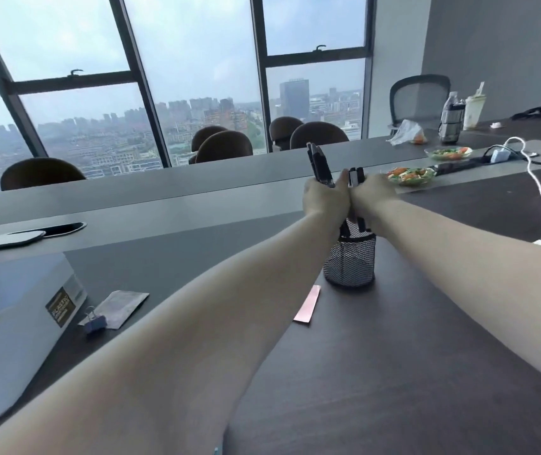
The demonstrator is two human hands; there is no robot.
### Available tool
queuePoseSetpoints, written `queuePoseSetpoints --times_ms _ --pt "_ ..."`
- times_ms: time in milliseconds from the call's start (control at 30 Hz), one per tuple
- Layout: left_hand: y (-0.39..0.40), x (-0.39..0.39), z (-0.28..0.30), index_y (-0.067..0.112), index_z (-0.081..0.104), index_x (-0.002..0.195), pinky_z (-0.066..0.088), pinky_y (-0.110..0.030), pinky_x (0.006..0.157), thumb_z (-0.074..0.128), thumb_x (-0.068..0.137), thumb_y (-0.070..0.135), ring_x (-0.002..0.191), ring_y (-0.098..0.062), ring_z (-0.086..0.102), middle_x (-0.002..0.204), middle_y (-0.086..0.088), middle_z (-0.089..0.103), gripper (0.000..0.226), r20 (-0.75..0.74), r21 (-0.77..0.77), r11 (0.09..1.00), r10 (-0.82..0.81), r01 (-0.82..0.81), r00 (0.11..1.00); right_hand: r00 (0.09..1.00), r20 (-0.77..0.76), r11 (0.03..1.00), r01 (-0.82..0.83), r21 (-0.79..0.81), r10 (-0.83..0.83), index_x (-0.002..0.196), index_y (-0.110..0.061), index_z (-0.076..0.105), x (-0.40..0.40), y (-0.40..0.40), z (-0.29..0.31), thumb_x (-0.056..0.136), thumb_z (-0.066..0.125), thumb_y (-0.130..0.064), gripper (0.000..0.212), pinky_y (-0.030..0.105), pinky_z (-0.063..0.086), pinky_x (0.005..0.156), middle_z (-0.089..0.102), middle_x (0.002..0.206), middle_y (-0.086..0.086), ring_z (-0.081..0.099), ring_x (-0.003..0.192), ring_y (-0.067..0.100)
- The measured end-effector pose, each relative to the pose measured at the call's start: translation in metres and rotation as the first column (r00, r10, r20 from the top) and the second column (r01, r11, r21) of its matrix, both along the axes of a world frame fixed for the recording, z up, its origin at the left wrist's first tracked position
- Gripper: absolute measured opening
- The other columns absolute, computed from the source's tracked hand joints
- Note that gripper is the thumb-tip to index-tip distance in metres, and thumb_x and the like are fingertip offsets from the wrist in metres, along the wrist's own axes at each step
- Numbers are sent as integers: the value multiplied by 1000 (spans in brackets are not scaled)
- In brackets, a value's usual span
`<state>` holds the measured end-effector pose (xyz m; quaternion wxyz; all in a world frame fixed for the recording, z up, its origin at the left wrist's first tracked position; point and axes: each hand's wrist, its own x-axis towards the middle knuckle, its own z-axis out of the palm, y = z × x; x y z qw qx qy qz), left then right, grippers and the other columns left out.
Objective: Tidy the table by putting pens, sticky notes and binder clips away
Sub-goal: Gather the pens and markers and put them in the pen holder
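Note:
Both arms reach forward over the dark table. My left hand is closed around a bundle of black pens whose tops stick up above the fist. My right hand, pressed against the left, grips another few pens. Both hands hover directly above a black mesh pen holder that stands upright, with pen ends showing at its mouth. A pink sticky note lies flat just left of the holder. A purple binder clip rests near the left, beside a grey packet.
A white box sits at the table's left edge. Two salad bowls, a power strip with a white cable, bottles and a plastic bag stand at the far right. Chairs line the far side under the windows.

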<state>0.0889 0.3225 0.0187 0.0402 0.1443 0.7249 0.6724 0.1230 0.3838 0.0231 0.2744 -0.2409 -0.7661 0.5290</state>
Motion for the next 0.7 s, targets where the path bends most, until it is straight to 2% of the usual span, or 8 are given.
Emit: queuePoseSetpoints --times_ms 100,200,267,367,467,533,633,700 --pt "-4 2 5 0 42 124 45 -31 81 56 93 36 96 -28 58 99 -9 54 50 2 -65 998 -6 7 1000 999 50 999 1 48 -3 68 -8 52 -2 1 0 88 57 -19 23 22 33 37 48 52 10 43 37 20" --pt "-8 5 6 -1 37 129 46 -33 87 54 94 31 113 -33 58 122 -17 57 50 6 -115 993 -6 7 1000 991 133 989 -12 148 -8 61 -9 48 -2 1 0 88 52 -11 27 19 33 34 50 48 13 44 28 20" --pt "-9 7 7 -2 36 129 46 -35 90 53 95 28 115 -35 57 128 -19 55 49 0 -142 990 -3 3 1000 990 137 981 1 196 -28 58 -12 45 -1 0 0 86 53 -8 30 22 34 41 50 51 9 44 39 19" --pt "-11 9 8 -3 38 128 45 -37 97 55 94 27 118 -34 56 129 -19 54 49 -14 -146 989 7 -9 1000 994 109 976 -5 218 -19 60 -16 50 1 0 0 88 55 -15 29 24 37 46 54 58 7 47 47 18" --pt "-15 8 9 2 38 132 44 -36 98 59 91 29 120 -32 53 132 -17 51 53 -52 -163 986 20 -28 998 998 63 963 4 268 -22 75 -8 64 2 1 0 86 56 -17 17 28 43 57 63 74 12 55 65 24" --pt "-18 5 9 4 38 135 42 -35 99 58 91 31 123 -31 51 135 -15 49 56 -82 -175 984 24 -38 996 999 37 952 20 305 -33 87 -5 68 1 0 2 85 57 -18 17 29 44 64 65 83 13 58 76 25" --pt "-25 4 14 5 41 134 42 -35 100 53 93 33 122 -30 52 135 -14 50 51 -93 -151 987 38 -52 995 999 13 934 26 357 -33 89 -5 69 -1 -3 8 83 60 -18 16 32 45 72 68 88 13 61 87 28" --pt "-31 4 19 6 43 131 45 -36 98 50 94 33 117 -30 54 131 -13 53 47 -95 -146 988 44 -58 995 999 16 924 27 382 -36 92 -5 70 0 -8 14 83 61 -15 17 29 44 72 67 89 11 61 89 27"
